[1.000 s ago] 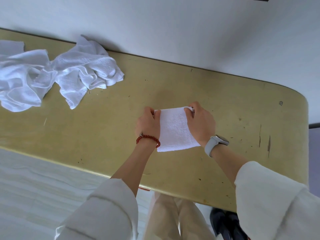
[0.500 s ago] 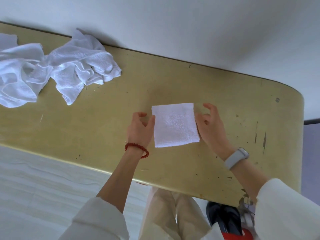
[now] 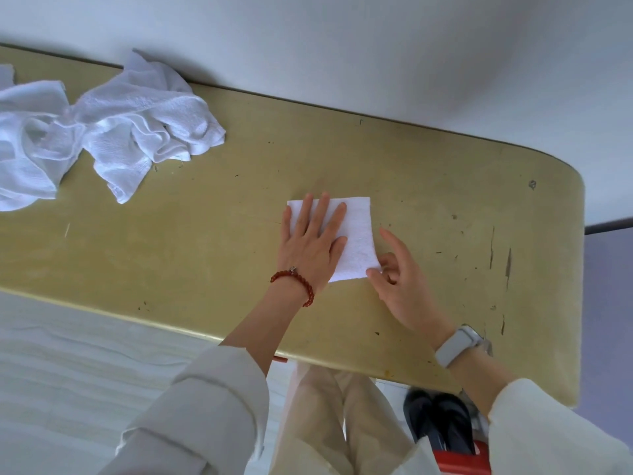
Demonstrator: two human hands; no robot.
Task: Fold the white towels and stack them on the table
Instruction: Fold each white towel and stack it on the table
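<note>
A: Pressing flat with straight fingers, the left hand [image 3: 310,240] lies on the folded towel [image 3: 352,234], which sits on the tabletop [image 3: 428,173] directly under that palm.

B: And the right hand [image 3: 399,279]?

A: It sits just beside the towel's near right corner, thumb and curled fingers at the cloth's edge; whether it pinches the corner or only touches it, I cannot tell.

B: So how much is done?

A: One towel looks folded into a small square, judging by its neat edges. No stack shows yet. Well off to the left of the left hand, the crumpled towels [image 3: 113,132] lie in a heap, unfolded. Most of the work seems left.
</note>
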